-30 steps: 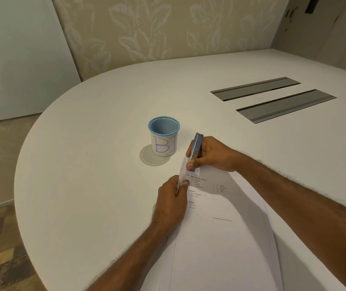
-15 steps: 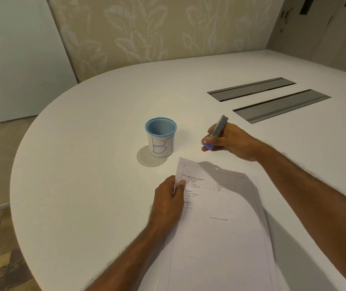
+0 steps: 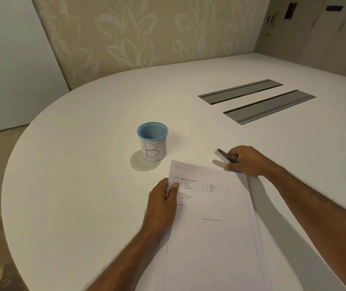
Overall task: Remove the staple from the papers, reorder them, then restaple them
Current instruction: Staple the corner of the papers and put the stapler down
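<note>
A stack of white printed papers (image 3: 210, 223) lies on the white table (image 3: 83, 185) in front of me. My left hand (image 3: 161, 204) pinches the stack's left edge near the top, thumb on the top sheet. My right hand (image 3: 247, 160) rests low on the table just past the stack's top right corner, fingers closed on a small grey and blue stapler (image 3: 224, 156) that lies nearly flat. I cannot make out a staple in the papers.
A blue mesh cup (image 3: 152, 141) with a white label marked "BI" stands just beyond the papers' top left corner. Two grey recessed slots (image 3: 256, 100) lie in the table at the far right. The table's curved edge runs along the left.
My right hand took the stapler off the papers' top left corner, carried it right and lowered it to the table. The lifted corner now lies flat. My left hand stayed put.
</note>
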